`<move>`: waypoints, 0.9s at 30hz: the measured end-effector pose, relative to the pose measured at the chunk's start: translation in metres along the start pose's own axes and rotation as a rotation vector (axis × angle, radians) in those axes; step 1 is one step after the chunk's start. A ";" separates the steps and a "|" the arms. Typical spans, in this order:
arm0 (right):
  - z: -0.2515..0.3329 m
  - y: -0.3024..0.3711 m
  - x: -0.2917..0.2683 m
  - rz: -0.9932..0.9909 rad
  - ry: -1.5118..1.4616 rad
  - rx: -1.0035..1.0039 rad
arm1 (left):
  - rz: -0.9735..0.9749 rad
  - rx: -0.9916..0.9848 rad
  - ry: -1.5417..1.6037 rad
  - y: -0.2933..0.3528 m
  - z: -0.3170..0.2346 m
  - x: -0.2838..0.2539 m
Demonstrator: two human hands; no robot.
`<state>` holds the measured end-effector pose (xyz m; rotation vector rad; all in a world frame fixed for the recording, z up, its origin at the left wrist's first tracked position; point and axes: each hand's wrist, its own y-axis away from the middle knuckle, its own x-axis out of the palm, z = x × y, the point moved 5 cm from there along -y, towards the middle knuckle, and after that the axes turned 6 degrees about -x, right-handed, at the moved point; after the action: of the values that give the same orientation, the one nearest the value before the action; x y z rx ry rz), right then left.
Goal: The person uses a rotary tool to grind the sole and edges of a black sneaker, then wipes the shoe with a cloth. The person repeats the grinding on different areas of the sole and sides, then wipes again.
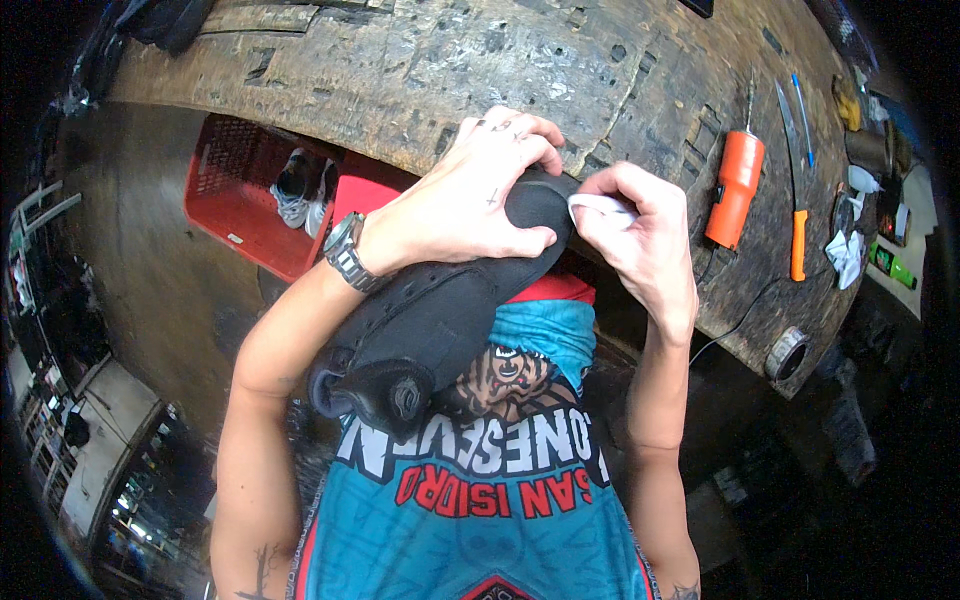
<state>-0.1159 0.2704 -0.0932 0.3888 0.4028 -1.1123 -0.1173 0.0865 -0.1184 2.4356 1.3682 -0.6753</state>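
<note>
Two hands (465, 200) (648, 235): left on black shoe (440, 300), right with white cloth (600, 204)

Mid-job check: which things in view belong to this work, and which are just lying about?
In the work, judging by touch:
black shoe, held by the left hand
white cloth, pinched in the right hand at the toe

Apparently just lying about:
orange tool
orange-handled knife
red crate with shoes inside
green bottle
</note>
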 end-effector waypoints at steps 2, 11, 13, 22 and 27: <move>-0.003 0.004 0.002 -0.002 0.015 0.059 | -0.003 -0.010 0.019 0.001 0.002 -0.001; 0.003 -0.020 0.006 0.086 0.023 -0.108 | -0.048 0.012 -0.007 0.000 0.001 0.002; 0.002 -0.016 0.003 0.110 0.015 -0.073 | -0.040 0.017 0.002 0.000 0.002 0.001; -0.003 -0.030 0.010 0.164 -0.048 -0.141 | -0.067 0.002 -0.001 -0.001 0.000 0.004; -0.002 -0.016 -0.001 0.182 0.016 -0.095 | -0.055 -0.002 0.033 0.000 0.002 0.001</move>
<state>-0.1308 0.2653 -0.0958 0.3433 0.4238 -0.9096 -0.1169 0.0864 -0.1207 2.4253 1.4529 -0.6490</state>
